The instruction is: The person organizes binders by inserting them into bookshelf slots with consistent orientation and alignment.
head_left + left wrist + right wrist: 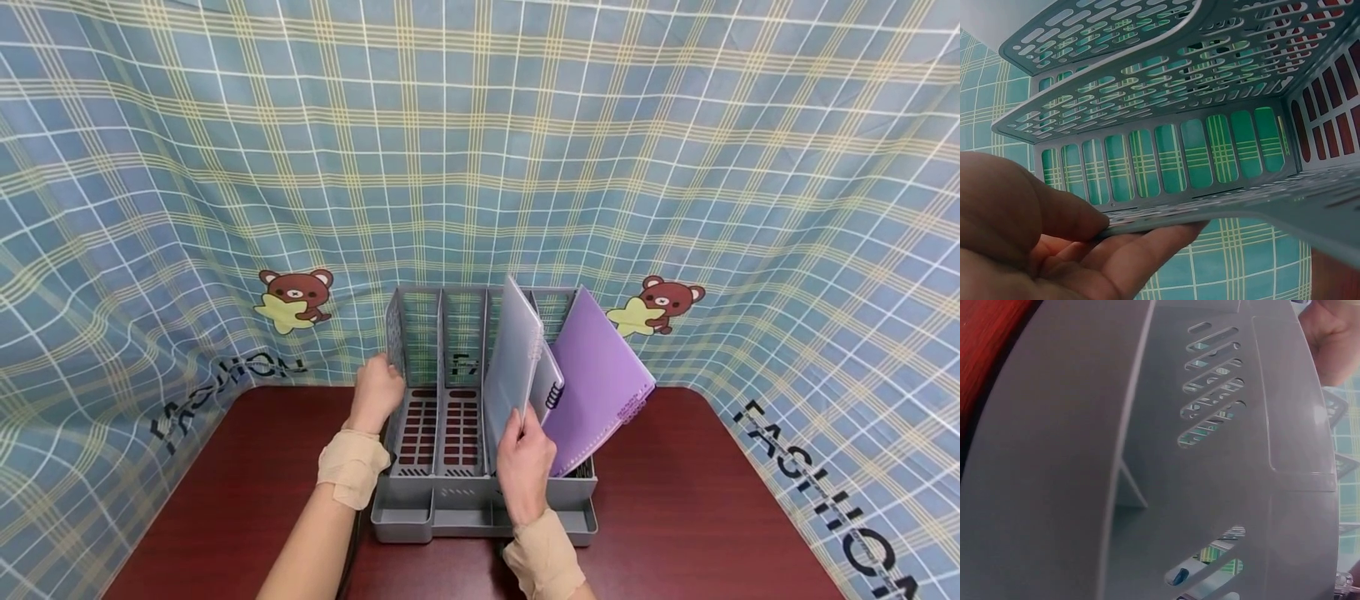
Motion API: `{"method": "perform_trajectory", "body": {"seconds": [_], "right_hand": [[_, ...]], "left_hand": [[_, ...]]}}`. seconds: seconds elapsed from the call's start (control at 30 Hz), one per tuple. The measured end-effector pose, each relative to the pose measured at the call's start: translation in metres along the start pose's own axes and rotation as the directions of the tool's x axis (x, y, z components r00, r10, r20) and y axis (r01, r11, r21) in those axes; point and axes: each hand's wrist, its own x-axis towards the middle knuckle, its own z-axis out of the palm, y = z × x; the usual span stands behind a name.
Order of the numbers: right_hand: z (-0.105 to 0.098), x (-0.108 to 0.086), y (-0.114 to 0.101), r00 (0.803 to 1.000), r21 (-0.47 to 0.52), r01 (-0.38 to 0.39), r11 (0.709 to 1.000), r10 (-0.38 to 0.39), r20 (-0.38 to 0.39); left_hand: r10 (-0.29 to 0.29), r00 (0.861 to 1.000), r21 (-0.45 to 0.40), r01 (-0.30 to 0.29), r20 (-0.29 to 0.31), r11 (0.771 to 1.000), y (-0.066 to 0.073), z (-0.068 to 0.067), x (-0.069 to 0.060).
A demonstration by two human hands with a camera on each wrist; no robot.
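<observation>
A grey desk file organizer (457,492) with upright dividers stands on the table. My left hand (377,390) grips its leftmost side panel; in the left wrist view, the thumb and fingers (1147,256) pinch that panel's edge. With my right hand (525,458) I hold the lower near edge of a pale translucent ring-bound notebook (516,358), which stands tilted in the organizer right of the middle. Just behind it is a notebook with a black coil (553,392), partly hidden. Farther right, a purple loose-leaf notebook (592,375) leans outward to the right. The right wrist view mostly shows the organizer's front wall (1210,481).
Two slots on the organizer's left show their slotted floor (461,429). Shallow trays (402,525) run along its front. A dark red wooden table (675,500) lies beneath, with a plaid cloth (450,167) hanging behind and at both sides.
</observation>
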Motion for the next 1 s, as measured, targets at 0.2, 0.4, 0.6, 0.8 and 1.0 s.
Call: {"method": "perform_trajectory", "body": {"seconds": [0.2, 0.4, 0.6, 0.8, 1.0], "right_hand": [[0.0015, -0.0009, 0.0005, 1.0, -0.028, 0.008, 1.0, -0.008, 0.021], [0.0014, 0.0009, -0.0011, 0.999, -0.066, 0.013, 0.998, -0.01, 0.046], [0.0024, 0.0023, -0.0005, 0.997, -0.106, -0.005, 0.994, 0.013, 0.073], [0.0017, 0.0033, -0.0008, 0.99, -0.142, -0.026, 0.99, 0.045, 0.137], [0.0021, 0.0052, -0.0011, 0.98, -0.154, -0.026, 0.988, 0.055, 0.193]], "left_hand": [[-0.002, 1.0, 0.008, 0.002, -0.008, 1.0, -0.001, 0.0004, -0.0005], [0.02, 1.0, 0.011, -0.019, -0.021, 1.0, -0.0019, 0.0002, -0.0001], [0.014, 1.0, 0.019, -0.014, -0.002, 1.0, -0.0016, -0.0007, 0.0014], [0.011, 1.0, 0.014, -0.011, 0.024, 1.0, -0.0022, -0.0013, 0.0019], [0.02, 1.0, 0.017, -0.02, 0.017, 1.0, -0.0009, -0.0029, -0.0001]]}}
